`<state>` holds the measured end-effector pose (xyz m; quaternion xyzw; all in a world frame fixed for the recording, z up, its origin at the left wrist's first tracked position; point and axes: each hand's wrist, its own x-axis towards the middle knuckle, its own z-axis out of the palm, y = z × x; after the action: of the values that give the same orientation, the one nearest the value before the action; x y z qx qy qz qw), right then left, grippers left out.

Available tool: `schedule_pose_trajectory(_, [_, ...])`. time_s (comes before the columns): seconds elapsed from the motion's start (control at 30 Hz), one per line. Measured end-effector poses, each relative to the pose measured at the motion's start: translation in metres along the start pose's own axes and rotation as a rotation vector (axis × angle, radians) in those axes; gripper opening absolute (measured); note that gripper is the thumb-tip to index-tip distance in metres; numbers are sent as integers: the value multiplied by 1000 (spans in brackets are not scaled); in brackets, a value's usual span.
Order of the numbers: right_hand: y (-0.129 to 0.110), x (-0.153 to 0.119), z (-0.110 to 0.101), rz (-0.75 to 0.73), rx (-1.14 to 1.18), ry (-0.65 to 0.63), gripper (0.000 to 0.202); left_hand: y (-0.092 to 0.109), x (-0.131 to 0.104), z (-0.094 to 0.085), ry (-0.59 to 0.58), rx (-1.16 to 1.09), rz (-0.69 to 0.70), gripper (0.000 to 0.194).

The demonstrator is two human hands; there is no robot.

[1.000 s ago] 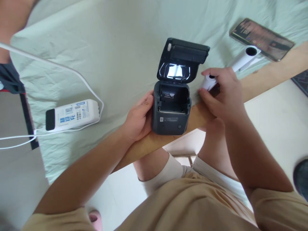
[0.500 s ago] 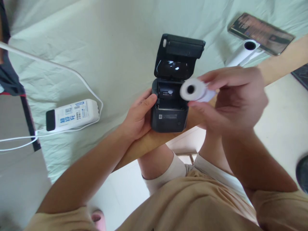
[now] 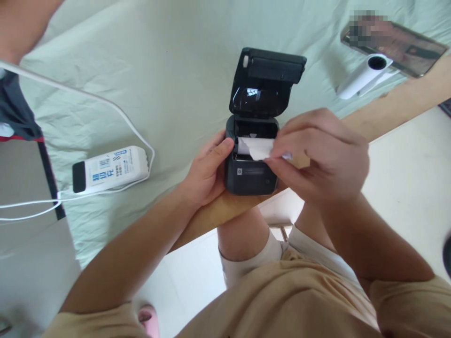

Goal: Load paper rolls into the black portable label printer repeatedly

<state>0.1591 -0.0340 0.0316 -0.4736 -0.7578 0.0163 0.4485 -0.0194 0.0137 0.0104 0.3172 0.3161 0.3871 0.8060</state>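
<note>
A small black label printer (image 3: 252, 180) stands at the table's near edge with its lid (image 3: 266, 77) swung up and back. My left hand (image 3: 211, 166) grips the printer's left side, thumb along the rim. Inside the open bay lies a white paper roll (image 3: 259, 146), a loose, torn-looking end of it lifted. My right hand (image 3: 317, 152) is closed over the bay's right side, fingertips pinching the paper's end. Part of the roll is hidden behind those fingers.
A white power bank (image 3: 109, 169) with a white cable (image 3: 91, 96) lies at left. Another white roll (image 3: 362, 77) rests beside a phone (image 3: 398, 44) at the back right. At top left, another person's arm (image 3: 26, 26) reaches in. Green cloth (image 3: 176, 84) covers the table.
The paper roll has gone from my right hand's grasp above the printer down into its bay. My right hand has shifted left and now pinches the paper's end. Another person's arm has come in.
</note>
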Motion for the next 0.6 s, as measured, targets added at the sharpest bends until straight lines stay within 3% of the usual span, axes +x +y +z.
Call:
schedule_pose_trajectory(0.13, [-2,-17,10,-56,28,-4,11,-1,0,-2,-19,38,6,25])
schedule_pose_trajectory(0.3, [10,-35,28,-95,118,-20,5,-1,-3,-6,-10,130,13,69])
schedule_pose_trajectory(0.43, [18,-36,22,-119,217,9,8,0,-5,-5,33,213,28,78])
schedule_pose_trajectory(0.53, [28,-28,11,37,211,153,25,0,-6,-5,25,231,34,77])
schedule_pose_trajectory(0.6, [34,-19,5,176,175,163,45,0,-5,-6,-6,233,47,74])
